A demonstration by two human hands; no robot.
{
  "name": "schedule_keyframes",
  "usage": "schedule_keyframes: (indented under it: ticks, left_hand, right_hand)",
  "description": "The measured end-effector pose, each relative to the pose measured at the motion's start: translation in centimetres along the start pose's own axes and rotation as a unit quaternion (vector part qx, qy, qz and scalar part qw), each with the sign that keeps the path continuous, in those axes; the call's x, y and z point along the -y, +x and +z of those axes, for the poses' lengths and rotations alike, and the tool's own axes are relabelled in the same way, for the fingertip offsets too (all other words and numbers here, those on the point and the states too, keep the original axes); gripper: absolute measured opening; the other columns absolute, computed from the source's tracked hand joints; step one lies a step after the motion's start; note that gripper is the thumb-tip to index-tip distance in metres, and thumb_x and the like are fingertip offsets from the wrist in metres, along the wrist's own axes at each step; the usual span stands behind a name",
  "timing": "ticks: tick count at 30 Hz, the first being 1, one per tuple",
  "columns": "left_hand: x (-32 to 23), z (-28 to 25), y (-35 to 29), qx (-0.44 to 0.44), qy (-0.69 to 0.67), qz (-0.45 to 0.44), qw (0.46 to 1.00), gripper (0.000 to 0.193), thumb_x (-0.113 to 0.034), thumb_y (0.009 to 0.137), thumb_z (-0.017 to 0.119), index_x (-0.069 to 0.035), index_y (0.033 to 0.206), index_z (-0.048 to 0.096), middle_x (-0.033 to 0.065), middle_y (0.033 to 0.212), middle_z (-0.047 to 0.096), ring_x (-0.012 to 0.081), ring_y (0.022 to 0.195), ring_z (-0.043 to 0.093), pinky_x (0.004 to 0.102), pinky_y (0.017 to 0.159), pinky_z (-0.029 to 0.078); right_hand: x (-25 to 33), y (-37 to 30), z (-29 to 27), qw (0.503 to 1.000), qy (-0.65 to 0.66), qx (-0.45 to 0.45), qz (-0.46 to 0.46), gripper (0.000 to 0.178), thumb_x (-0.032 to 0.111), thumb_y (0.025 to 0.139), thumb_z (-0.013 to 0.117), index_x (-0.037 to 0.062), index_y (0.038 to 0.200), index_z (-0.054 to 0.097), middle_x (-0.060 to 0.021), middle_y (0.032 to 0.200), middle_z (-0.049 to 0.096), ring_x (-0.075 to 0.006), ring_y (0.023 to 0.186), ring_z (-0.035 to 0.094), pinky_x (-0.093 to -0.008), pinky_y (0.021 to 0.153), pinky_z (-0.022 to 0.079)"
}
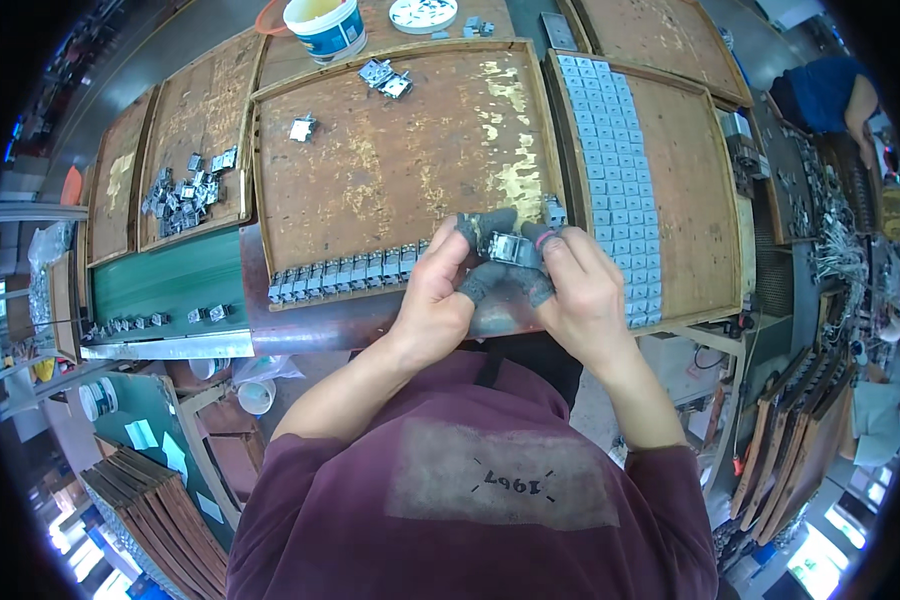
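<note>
A small, boxy, shiny metal part [511, 249] is pinched between my two hands, above the front right of a shallow wooden tray [370, 180]. My left hand [438, 292] grips it from the left with thumb and fingers closed. From the other side my right hand [582, 285] holds it in the same closed way. Dark grey covers wrap several fingertips on both hands. A tight row of similar metal parts [350, 274] lines the tray's front edge, left of my hands. Just beyond my right fingers sits another metal part [555, 211], partly hidden.
Loose metal parts [385, 79] lie at the tray's back. To the right, a tray [685, 190] holds rows of grey-blue blocks [610, 150]. A pile of parts [185, 195] and a green surface [170, 285] are left. A bucket [327, 32] stands behind; a person [830, 95] is far right.
</note>
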State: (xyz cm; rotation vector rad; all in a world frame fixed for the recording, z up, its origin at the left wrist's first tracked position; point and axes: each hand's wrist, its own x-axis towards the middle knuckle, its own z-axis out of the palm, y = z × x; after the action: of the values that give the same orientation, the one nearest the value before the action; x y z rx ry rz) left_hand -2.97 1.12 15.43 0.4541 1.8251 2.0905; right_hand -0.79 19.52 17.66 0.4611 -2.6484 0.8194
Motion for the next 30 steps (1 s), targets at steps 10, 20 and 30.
schedule_keyframes:
  ticks: [10,20,30]
  left_hand:
    - [2.5,1.0,1.1,-0.016,0.278,0.206,0.938,0.071,-0.015,0.068,0.085,0.003,0.131,0.056,0.0146,0.108,0.062,0.0325,0.099,0.063,0.0386,0.086,0.051]
    - [3.9,2.5,2.6,0.053,0.303,0.286,0.908,0.063,-0.017,0.070,0.082,0.002,0.126,0.060,0.0137,0.102,0.067,0.0333,0.090,0.066,0.0396,0.079,0.054]
    - [11.5,-0.6,12.8,0.091,0.314,-0.085,0.941,0.048,-0.010,0.073,0.076,0.000,0.118,0.062,0.0211,0.116,0.053,0.0368,0.110,0.054,0.0385,0.097,0.045]
  right_hand:
    - [-0.2,-1.8,-0.3,0.962,0.168,0.070,0.201,0.049,0.031,0.080,0.078,-0.0011,0.112,0.058,-0.0196,0.093,0.064,-0.0395,0.084,0.065,-0.0435,0.072,0.052]
    - [-3.6,-3.5,-0.4,0.937,0.250,0.127,0.211,0.048,0.041,0.078,0.078,0.0001,0.098,0.064,-0.0162,0.078,0.067,-0.0367,0.073,0.068,-0.0421,0.067,0.053]
    - [-21.5,3.9,-3.1,0.884,0.226,-0.044,0.407,0.019,0.019,0.092,0.069,0.0005,0.098,0.069,-0.0037,0.081,0.066,-0.0118,0.074,0.059,-0.0307,0.064,0.047]
